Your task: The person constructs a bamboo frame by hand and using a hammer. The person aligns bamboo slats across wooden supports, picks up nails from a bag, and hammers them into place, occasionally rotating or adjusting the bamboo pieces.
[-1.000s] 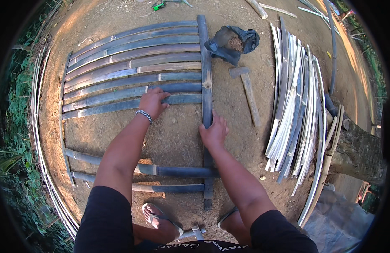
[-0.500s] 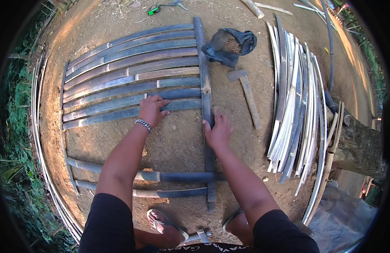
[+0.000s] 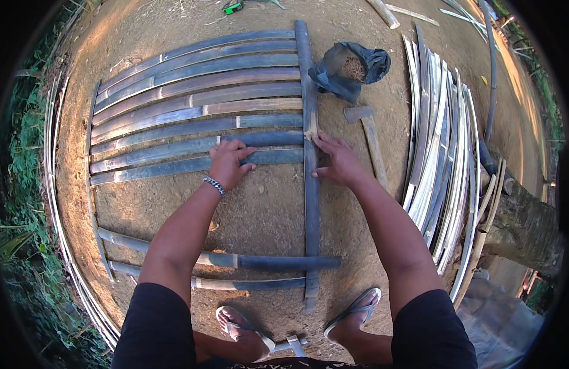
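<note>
A bamboo frame lies on the ground, its dark slats running side to side and meeting a bamboo pole (image 3: 311, 212) at the right. My left hand (image 3: 229, 165) holds the lowest upper slat (image 3: 155, 170), thumb at its near edge and forefinger at its far edge, with the other fingers over the neighbouring slat (image 3: 269, 138). On the right, my right hand (image 3: 338, 162) touches the pole near a pale node, fingers stretched out and thumb apart. A hammer (image 3: 375, 147) lies beyond that hand, below a dark plastic bag (image 3: 333, 77) of small brown pieces, perhaps nails.
Two more slats (image 3: 278, 262) cross the frame near my feet, with another hammer (image 3: 295, 345) between them. Split bamboo strips (image 3: 444, 166) are piled at the right beside a log (image 3: 524, 215). A green tape measure (image 3: 233, 7) lies at the far side; long strips (image 3: 53, 178) border the left.
My right hand has slid away from me along the pole, up to the node. My left hand stays at the same slats. The view has shifted slightly, and my right foot shows more.
</note>
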A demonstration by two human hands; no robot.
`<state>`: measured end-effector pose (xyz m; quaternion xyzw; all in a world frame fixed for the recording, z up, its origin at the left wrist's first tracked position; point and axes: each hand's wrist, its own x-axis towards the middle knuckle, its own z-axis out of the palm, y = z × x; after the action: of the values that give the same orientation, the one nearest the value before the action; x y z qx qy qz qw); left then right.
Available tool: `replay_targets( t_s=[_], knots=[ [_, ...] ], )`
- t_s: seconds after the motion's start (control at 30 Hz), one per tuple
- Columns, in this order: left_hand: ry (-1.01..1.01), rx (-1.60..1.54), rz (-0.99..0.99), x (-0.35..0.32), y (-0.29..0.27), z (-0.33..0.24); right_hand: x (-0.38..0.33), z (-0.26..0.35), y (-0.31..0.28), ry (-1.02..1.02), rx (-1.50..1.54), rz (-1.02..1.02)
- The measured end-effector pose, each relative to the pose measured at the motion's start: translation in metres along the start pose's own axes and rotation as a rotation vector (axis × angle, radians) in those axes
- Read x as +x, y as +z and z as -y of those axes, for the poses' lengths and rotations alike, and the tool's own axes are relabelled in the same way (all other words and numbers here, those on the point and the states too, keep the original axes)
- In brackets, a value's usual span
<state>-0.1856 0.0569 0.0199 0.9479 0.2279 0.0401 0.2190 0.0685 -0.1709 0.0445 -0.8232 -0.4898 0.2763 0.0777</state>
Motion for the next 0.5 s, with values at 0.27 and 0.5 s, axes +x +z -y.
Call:
replay_targets(
  t_s=[0.27,0.5],
  knots=[
    [-0.005,0.015,0.036,-0.001,-0.004,-0.002,-0.009,0.017,-0.010,0.086,0.111,-0.063],
    [0.013,-0.012,0.015,0.000,-0.001,-0.002,-0.023,0.021,0.063,0.108,0.181,-0.356]
  ],
)
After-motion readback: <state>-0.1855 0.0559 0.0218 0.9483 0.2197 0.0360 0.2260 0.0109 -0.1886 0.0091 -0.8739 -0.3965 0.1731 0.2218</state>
